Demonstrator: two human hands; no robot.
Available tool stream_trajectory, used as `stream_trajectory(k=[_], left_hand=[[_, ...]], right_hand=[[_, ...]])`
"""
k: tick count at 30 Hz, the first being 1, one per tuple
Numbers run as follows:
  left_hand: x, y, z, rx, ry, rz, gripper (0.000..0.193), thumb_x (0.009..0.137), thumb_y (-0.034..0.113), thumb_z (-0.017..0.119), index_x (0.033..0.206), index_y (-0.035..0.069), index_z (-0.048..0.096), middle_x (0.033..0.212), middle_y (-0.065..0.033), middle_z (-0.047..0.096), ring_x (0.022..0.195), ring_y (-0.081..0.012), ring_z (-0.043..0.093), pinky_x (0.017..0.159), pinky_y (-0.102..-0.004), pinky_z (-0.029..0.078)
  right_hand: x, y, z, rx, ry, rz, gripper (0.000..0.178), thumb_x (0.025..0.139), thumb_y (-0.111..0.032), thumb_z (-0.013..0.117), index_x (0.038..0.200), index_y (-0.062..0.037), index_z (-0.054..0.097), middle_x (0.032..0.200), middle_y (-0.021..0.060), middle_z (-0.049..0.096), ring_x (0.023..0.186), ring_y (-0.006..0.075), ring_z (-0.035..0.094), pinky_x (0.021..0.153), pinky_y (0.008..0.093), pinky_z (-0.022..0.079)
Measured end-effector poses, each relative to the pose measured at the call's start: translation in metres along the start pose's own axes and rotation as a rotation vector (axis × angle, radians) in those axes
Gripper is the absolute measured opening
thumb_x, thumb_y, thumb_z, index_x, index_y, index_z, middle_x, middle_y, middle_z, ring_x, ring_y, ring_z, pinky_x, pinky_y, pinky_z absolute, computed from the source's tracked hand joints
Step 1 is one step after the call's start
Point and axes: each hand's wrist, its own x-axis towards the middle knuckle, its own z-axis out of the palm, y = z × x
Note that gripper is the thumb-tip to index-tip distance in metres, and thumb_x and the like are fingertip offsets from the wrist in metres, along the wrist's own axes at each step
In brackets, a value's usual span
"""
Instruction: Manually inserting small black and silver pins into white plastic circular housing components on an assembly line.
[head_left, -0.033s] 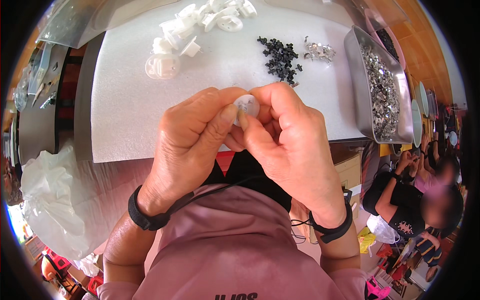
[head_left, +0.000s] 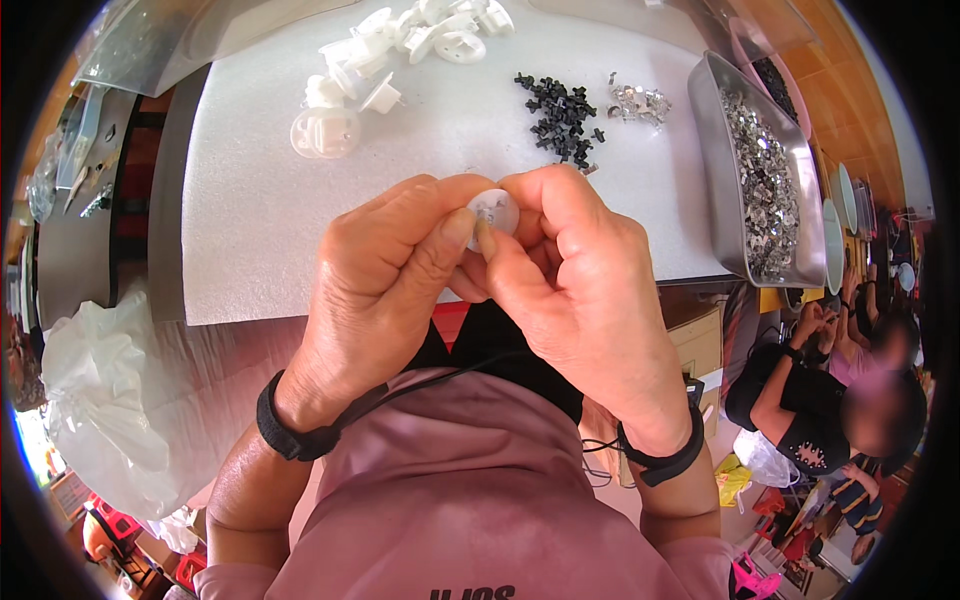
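A small round white plastic piece [head_left: 495, 211] is pinched between both hands above the near part of the white work mat. My left hand [head_left: 385, 265] grips its left side, the thumb pressed on its face. My right hand [head_left: 575, 280] has its thumb and fingers closed on the right side. The fingers hide much of the piece, and its fine details are too small to make out. Beyond the hands lie a heap of white round plastic parts [head_left: 460, 46], a pile of small black cross-shaped pieces [head_left: 562, 115] and a few shiny metal bits [head_left: 640, 103].
A metal tray [head_left: 712, 130] of small shiny metal parts stands at the right edge of the white mat [head_left: 260, 200]. On the left hangs a translucent plastic bag [head_left: 105, 400]. Other people [head_left: 800, 400] sit to the right. A black cord crosses my lap.
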Motion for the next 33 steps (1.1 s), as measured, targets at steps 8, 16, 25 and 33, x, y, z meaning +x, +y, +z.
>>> stream_trajectory(k=[8, 16, 25, 33], left_hand=[[0.002, 0.007, -0.002, -0.155, -0.005, -0.101, 0.025, 0.100, 0.010, 0.046, 0.114, -0.007, 0.058, 0.088, -0.0074, 0.063, 0.073, -0.0104, 0.063, 0.066, -0.0235, 0.054], [0.000, 0.006, -0.004, -0.210, -0.041, -0.137, 0.025, 0.100, 0.010, 0.045, 0.116, -0.006, 0.058, 0.088, -0.0063, 0.063, 0.074, -0.0094, 0.061, 0.068, -0.0232, 0.054], [0.000, -0.001, -0.004, -0.076, -0.096, 0.002, 0.023, 0.099, 0.008, 0.047, 0.115, -0.003, 0.061, 0.084, -0.0053, 0.057, 0.069, -0.0084, 0.059, 0.062, -0.0221, 0.050], [0.001, -0.004, -0.005, -0.198, -0.127, -0.023, 0.025, 0.100, 0.013, 0.047, 0.117, 0.001, 0.060, 0.084, -0.0042, 0.057, 0.067, -0.0074, 0.056, 0.061, -0.0214, 0.048]], right_hand=[[0.000, -0.002, -0.015, 0.138, -0.083, -0.014, 0.019, 0.091, 0.004, 0.055, 0.110, 0.0042, 0.054, 0.077, 0.0023, 0.060, 0.062, 0.0027, 0.053, 0.054, 0.0172, 0.044], [0.002, -0.005, -0.024, 0.328, -0.155, 0.112, 0.025, 0.088, 0.002, 0.057, 0.112, 0.0035, 0.050, 0.072, 0.0051, 0.056, 0.060, 0.0083, 0.051, 0.054, 0.0242, 0.044], [0.008, -0.011, -0.029, 0.411, -0.259, 0.280, 0.017, 0.093, -0.004, 0.055, 0.107, 0.0034, 0.050, 0.074, 0.0010, 0.053, 0.062, 0.0034, 0.047, 0.048, 0.0201, 0.037], [0.006, -0.017, -0.028, 0.449, -0.254, 0.265, 0.018, 0.093, -0.005, 0.056, 0.108, 0.0034, 0.051, 0.077, 0.0020, 0.056, 0.062, 0.0037, 0.049, 0.049, 0.0198, 0.039]])
